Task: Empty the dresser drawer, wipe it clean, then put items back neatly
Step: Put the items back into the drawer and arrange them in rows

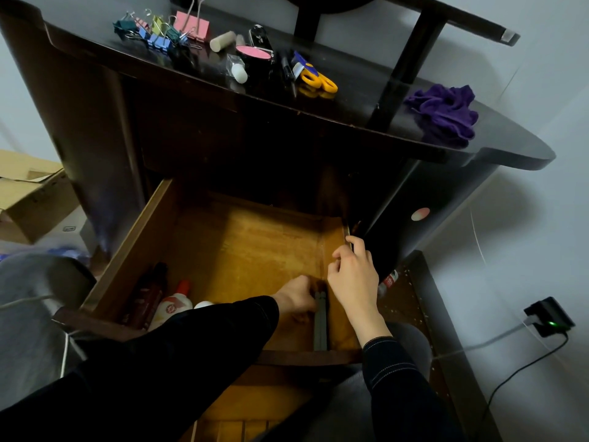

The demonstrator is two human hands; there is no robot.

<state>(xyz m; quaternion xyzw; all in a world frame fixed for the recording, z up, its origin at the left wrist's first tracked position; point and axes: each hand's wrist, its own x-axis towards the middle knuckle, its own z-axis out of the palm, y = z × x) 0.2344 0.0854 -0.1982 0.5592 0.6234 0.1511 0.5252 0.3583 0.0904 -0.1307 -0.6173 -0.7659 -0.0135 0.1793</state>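
The wooden drawer (242, 247) is pulled out under the dark dresser top (350, 100). Two grey sticks (320, 323) lie along the drawer's right wall. My left hand (296, 299) is down inside the drawer with its fingers on the sticks' far ends. My right hand (353, 275) rests on the right wall's rim, fingers loosely curled, holding nothing that I can see. A white glue bottle with a red cap (173, 303) and a dark red bottle (146, 298) lie in the drawer's near left corner. A crumpled purple cloth (446, 113) sits on the dresser top at the right.
On the dresser top lie coloured binder clips (159, 30), a beige cylinder (222, 41), a pink-lidded tin (253, 54), a pen (287, 73) and yellow-handled scissors (315, 78). A cardboard box (28, 196) stands at the left. A charger with a green light (549, 317) and cables lies at the right.
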